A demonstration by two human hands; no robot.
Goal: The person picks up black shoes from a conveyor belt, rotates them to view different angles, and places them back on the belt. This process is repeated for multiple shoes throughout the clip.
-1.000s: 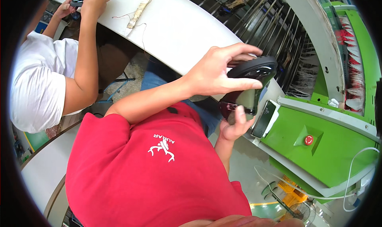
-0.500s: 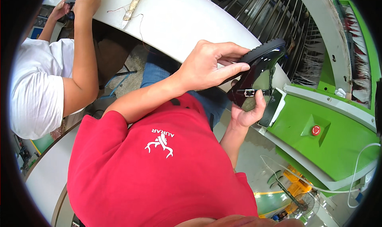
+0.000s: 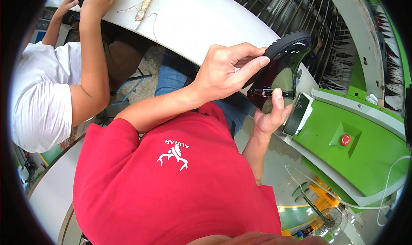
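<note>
A glossy black shoe (image 3: 288, 61) with a thick ridged sole and a buckled strap (image 3: 267, 92) is held up, tilted, right of my body. My right hand (image 3: 271, 118) grips it from below, its thumb pressed by the strap and its other fingers mostly hidden behind the shoe. With thumb and forefinger close together, my left hand (image 3: 229, 69) pinches at the left edge of the sole. Whether something small sits in that pinch is hidden.
A white table (image 3: 193, 19) curves behind my hands, with a tape-wrapped blade (image 3: 146, 7) and thread on it. To the right stands a green machine (image 3: 326, 129) with a red button (image 3: 345, 140), a phone (image 3: 297, 115) and metal rollers (image 3: 283, 9). A co-worker in white (image 3: 43, 95) sits left.
The shoe has tipped so that more of its glossy side and toe shows. My right thumb has shifted upward onto the strap. The co-worker's fingers have spread over the table edge.
</note>
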